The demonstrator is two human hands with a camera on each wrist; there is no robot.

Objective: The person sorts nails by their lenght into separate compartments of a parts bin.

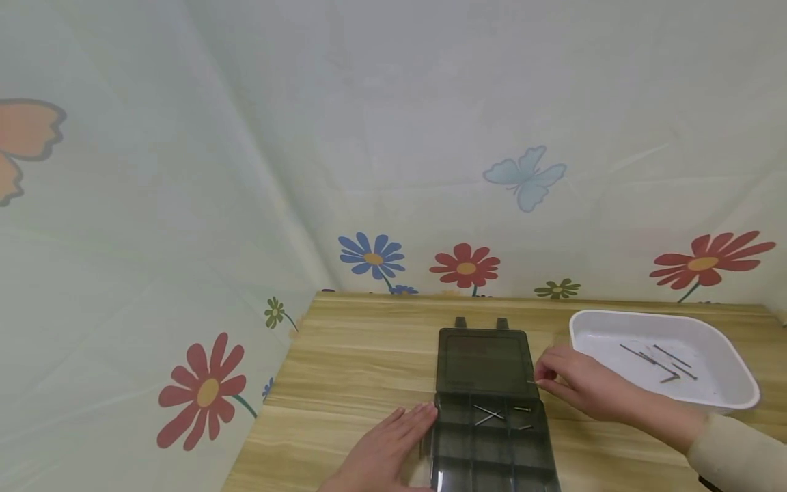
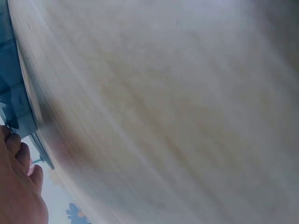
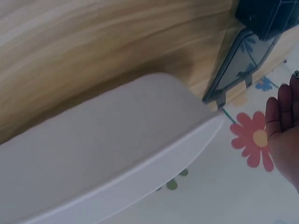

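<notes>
While the left hand rests with fingers extended at the left side of the dark divided box, the right hand pinches a thin nail-like piece at the right edge of the box's open lid. That piece juts leftward from the grip, its long axis roughly crosswise to the box — whose compartments lie just nearer the person, the right column closest to the right hand.
</notes>
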